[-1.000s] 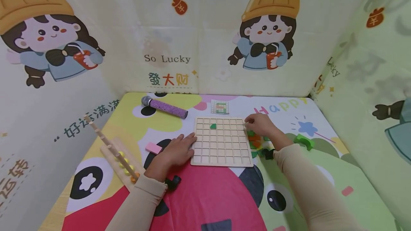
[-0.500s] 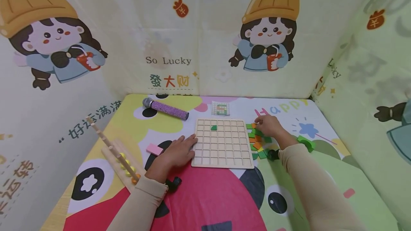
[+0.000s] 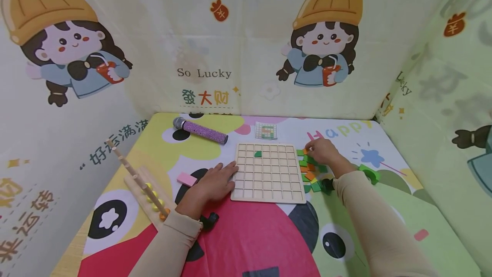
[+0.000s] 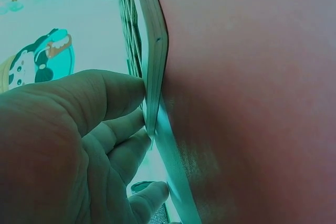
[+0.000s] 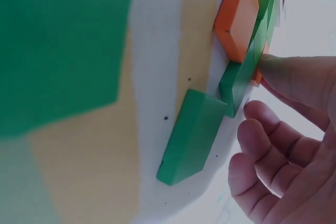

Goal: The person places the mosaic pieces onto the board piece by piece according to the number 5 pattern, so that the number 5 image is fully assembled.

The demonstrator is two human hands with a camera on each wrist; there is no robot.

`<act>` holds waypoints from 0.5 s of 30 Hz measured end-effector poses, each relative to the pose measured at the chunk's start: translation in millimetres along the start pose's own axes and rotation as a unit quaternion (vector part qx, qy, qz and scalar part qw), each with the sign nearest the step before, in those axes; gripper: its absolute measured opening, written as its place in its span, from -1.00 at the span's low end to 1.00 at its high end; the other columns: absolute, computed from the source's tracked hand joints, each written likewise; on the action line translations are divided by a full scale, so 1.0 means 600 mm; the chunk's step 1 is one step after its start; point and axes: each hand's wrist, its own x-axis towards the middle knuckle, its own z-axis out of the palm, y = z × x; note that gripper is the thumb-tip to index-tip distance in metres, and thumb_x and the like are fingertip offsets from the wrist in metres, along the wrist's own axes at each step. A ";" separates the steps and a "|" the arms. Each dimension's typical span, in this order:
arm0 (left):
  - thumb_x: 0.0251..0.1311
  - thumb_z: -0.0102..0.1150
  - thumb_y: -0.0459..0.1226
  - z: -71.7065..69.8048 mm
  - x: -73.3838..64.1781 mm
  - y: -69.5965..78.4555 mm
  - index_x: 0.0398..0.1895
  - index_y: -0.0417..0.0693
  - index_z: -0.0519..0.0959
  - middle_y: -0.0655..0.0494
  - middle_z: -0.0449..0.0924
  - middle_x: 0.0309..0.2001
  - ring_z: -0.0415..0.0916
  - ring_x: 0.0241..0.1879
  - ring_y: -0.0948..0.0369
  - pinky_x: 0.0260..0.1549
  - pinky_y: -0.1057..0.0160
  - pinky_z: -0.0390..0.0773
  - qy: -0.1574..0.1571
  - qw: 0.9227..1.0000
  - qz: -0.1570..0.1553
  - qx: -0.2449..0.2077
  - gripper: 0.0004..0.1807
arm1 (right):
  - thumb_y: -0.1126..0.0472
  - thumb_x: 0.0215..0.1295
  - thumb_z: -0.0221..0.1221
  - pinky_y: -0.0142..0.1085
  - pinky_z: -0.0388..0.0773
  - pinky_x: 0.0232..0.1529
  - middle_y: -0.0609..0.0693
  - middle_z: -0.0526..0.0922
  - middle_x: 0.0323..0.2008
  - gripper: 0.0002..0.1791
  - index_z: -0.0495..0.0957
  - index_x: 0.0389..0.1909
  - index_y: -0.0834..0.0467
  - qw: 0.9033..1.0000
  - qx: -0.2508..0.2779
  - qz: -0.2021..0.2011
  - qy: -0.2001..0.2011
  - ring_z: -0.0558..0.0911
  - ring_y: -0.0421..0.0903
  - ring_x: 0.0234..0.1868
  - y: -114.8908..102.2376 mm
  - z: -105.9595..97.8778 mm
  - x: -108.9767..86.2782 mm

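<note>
Square pale-wood grid board [image 3: 267,181] is lying flat mid-worktop [image 3: 269,243], and I count one small dark green tile [image 3: 258,154] with a rounded corner, sitting in a cell toward its far left. The left hand [image 3: 213,183] is on the board's left edge, fingers relaxed and a bit apart, thumb and fingertips touching the rim but not wrapped round it. Just off the right edge there's a loose pile of flat green and orange tiles [image 3: 310,168], and the right hand [image 3: 324,152] is down at its far end. From the wrist cam, thumb and index meet at the edge of a small orange tile [image 5: 256,79]; can't tell if it's properly pinched or only touched. Here's what I'd worry about: those tiles are packed tight and some look overlapped, so tugging one could drag its neighbours along or flip them, and a shallow fingertip grip on such a thin edge could let it slip. Also, if the left hand pushes sideways, the board could slide into the pile, since nothing else seems to brace it. Further out: a little printed grid card [image 3: 266,131] beyond the board, a purple glittery microphone [image 3: 203,131] to its left, a pink rectangular block [image 3: 186,179] near the left hand, a pale wooden peg stand [image 3: 130,169] with yellow beads [image 3: 157,204], and a bright green curved block [image 3: 370,174] over by the right forearm.
</note>
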 end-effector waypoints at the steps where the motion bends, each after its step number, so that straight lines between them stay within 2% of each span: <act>1: 0.49 0.05 -0.11 0.000 0.000 0.000 0.62 0.10 0.25 0.11 0.10 0.66 -0.06 0.64 -0.15 0.59 -0.21 0.02 0.001 1.000 0.000 0.000 -0.34 | 0.27 0.43 0.16 0.13 0.61 0.11 0.28 0.75 -0.03 -0.70 0.70 0.07 0.28 1.000 0.000 0.002 -0.001 0.66 0.24 -0.01 -0.001 -0.001 -0.001; 8: 0.48 0.04 -0.11 0.001 0.002 -0.001 0.62 0.10 0.25 0.12 0.10 0.66 -0.05 0.64 -0.16 0.58 -0.22 0.02 0.000 1.000 0.001 0.002 -0.34 | 0.28 0.40 0.21 0.11 0.58 0.17 0.27 0.69 -0.06 -0.73 0.61 0.01 0.36 0.999 0.034 0.034 0.007 0.60 0.18 -0.09 -0.006 0.001 -0.002; 15: 0.48 0.04 -0.12 0.000 0.001 0.000 0.62 0.09 0.25 0.12 0.10 0.66 -0.05 0.64 -0.16 0.58 -0.23 0.02 -0.003 1.000 0.004 0.005 -0.34 | 0.30 0.37 0.24 0.10 0.57 0.11 0.21 0.67 -0.18 -0.82 0.60 -0.10 0.32 0.998 0.048 0.026 0.030 0.57 0.15 -0.16 -0.003 0.003 -0.008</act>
